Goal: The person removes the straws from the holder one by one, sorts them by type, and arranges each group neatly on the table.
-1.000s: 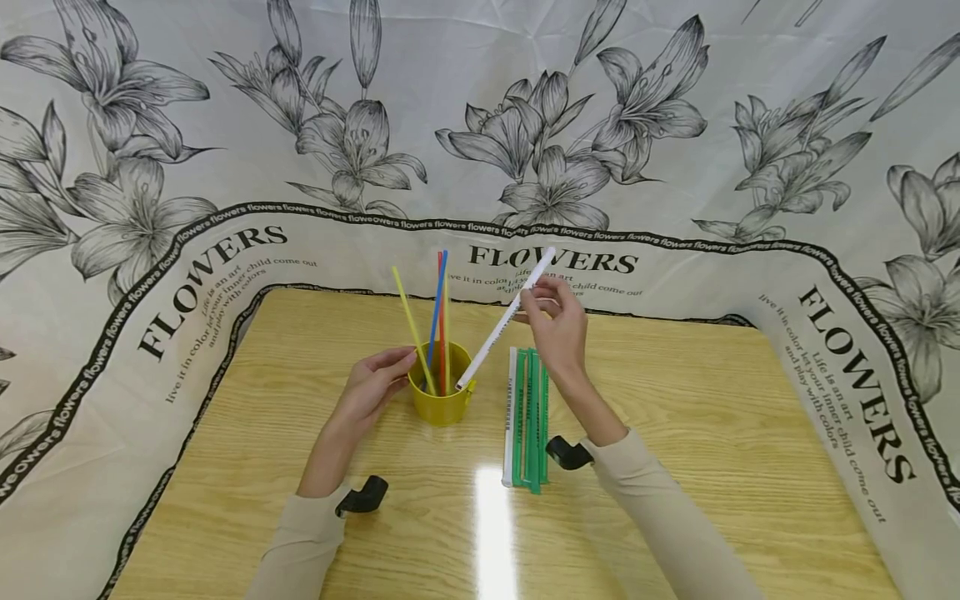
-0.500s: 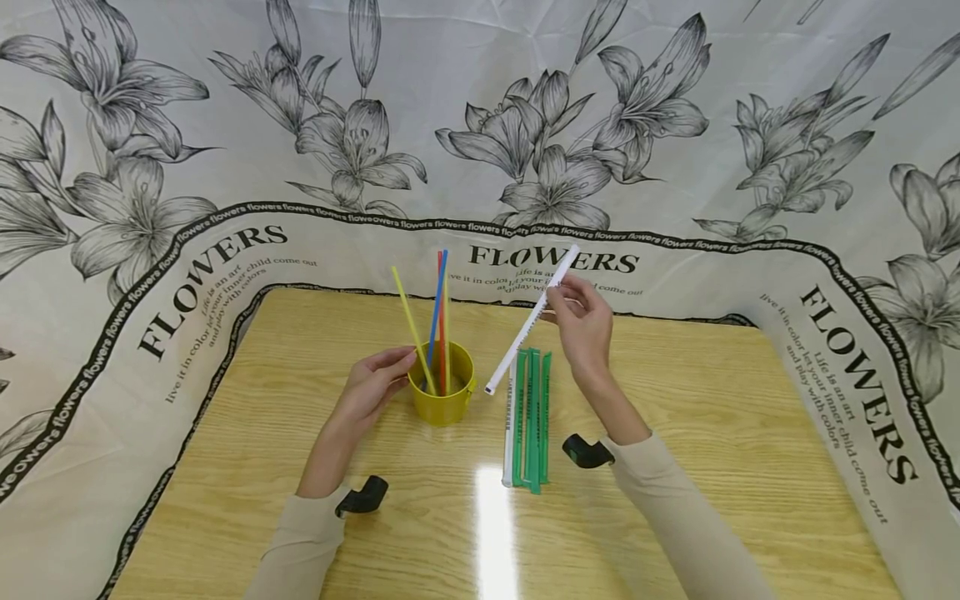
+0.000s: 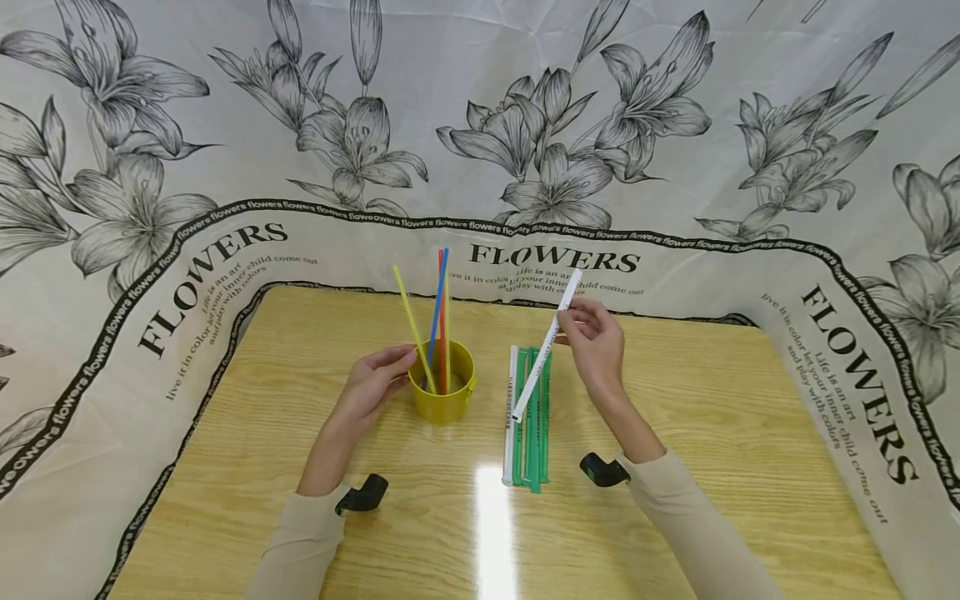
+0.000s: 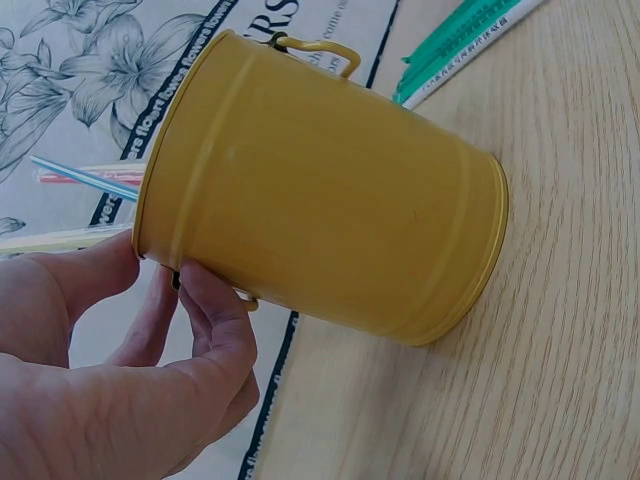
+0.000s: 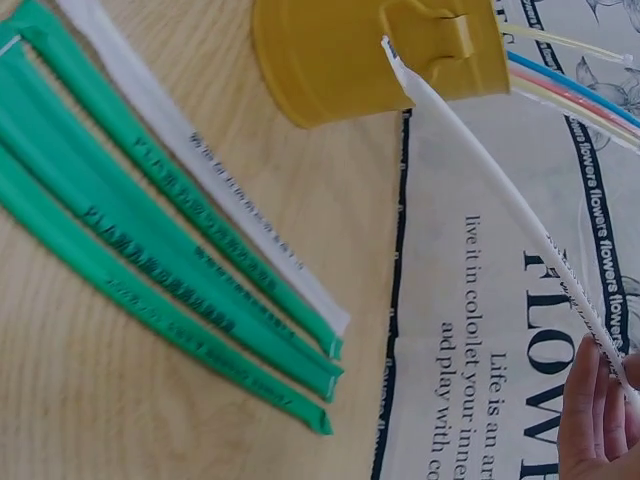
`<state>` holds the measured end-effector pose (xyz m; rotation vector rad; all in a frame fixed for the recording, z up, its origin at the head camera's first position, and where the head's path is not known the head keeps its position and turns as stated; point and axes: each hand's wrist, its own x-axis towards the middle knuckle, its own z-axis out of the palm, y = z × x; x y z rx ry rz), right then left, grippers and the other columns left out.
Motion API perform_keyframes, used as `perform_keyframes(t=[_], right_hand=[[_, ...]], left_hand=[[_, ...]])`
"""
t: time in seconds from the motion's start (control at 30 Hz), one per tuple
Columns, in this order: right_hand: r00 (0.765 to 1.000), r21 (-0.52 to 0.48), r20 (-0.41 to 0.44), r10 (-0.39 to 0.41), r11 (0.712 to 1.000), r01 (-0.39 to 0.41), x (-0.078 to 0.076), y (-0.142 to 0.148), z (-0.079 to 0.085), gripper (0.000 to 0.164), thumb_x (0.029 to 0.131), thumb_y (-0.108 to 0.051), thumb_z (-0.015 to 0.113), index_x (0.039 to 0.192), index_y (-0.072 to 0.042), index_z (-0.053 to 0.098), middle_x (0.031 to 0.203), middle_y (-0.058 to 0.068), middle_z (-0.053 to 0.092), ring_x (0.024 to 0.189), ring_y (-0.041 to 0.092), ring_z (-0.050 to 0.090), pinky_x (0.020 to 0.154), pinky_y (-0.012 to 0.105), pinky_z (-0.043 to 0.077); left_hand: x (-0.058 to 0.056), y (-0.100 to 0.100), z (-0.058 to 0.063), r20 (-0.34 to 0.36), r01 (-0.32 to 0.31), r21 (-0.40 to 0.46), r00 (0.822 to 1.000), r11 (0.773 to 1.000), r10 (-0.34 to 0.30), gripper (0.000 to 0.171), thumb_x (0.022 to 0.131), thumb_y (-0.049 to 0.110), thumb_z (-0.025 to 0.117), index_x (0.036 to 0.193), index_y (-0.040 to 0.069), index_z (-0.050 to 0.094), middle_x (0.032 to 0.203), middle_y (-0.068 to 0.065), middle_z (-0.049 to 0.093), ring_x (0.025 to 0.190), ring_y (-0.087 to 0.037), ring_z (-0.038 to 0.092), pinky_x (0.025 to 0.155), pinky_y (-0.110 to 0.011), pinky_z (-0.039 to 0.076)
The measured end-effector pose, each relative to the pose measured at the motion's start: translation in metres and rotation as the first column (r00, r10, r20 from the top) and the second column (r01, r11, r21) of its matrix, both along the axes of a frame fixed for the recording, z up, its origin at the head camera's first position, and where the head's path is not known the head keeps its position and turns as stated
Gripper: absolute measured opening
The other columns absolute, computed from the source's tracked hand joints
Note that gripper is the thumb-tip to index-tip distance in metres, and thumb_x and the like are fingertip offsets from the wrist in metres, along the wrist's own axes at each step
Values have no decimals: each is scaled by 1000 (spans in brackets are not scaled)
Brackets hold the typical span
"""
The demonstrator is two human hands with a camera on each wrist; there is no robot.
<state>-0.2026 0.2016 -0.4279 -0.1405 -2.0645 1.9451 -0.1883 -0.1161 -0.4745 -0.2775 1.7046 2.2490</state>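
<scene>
My right hand (image 3: 597,354) pinches a white paper-wrapped straw (image 3: 542,358) near its upper end. The straw slants down to the left above several green-wrapped straws (image 3: 534,454) lying side by side on the table. Another white-wrapped straw (image 3: 508,442) lies along their left edge. My left hand (image 3: 367,390) holds a small yellow bucket (image 3: 439,410) at its left rim, beside a side handle, as the left wrist view shows. Inside the bucket lean several straws, among them a yellow straw (image 3: 405,304), a blue straw (image 3: 436,312) and a red straw (image 3: 442,333).
The wooden table (image 3: 675,400) has a bright light reflection near its front. A white flower-printed cloth (image 3: 480,167) hangs behind and along both sides. A black wrist camera (image 3: 364,495) sits on the left cuff, another black camera (image 3: 602,469) on the right.
My right hand has moved right and a little down with the white-wrapped straw, from the bucket's rim to above the green-wrapped straws. The left hand and bucket stay put.
</scene>
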Motion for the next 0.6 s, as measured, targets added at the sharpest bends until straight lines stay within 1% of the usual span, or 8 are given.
perform_keyframes(t=[0.1,0.3,0.4,0.53,0.6], right_hand=[[1000,14,15,-2,1000,2,2,4,-7,30,99,-5,67,126,8,62,103,13,66,79,9,68,76,31,62],[999,40,51,-10,999,8,5,13,-20,33,99,-6,68,128,8,62,102,9,67,79,7,68,77,33,62],[998,69,62,-14,998,10,6,17,-25,32,99,-6,68,128,7,63,104,11,67,79,6,68,76,30,62],[997,90,77,-18,996,11,10,22,-33,31,99,-5,68,128,7,64,106,17,67,77,5,68,73,26,61],[996,94,88,-12,996,4,12,24,-37,32,99,-5,68,128,7,64,108,21,67,77,5,68,73,27,61]], left_hand=[[-1,-1,0,-2,-1,3,1000,1000,1,38,103,10,64,138,-7,59,118,-4,65,98,-11,63,86,-21,54],[-1,-1,2,-11,1,7,1000,1000,-1,38,104,9,63,138,-7,58,118,-4,65,98,-10,64,86,-21,55],[0,-1,3,-14,-1,8,1000,1000,1,37,104,8,63,137,-7,59,118,-4,65,99,-10,64,87,-21,55],[0,-1,2,-21,8,11,1000,1000,-8,37,104,8,63,137,-7,58,117,-4,66,98,-9,64,87,-22,55],[1,-2,2,-25,13,6,1000,1000,-13,37,104,9,62,137,-7,58,117,-4,66,98,-9,64,87,-22,55]])
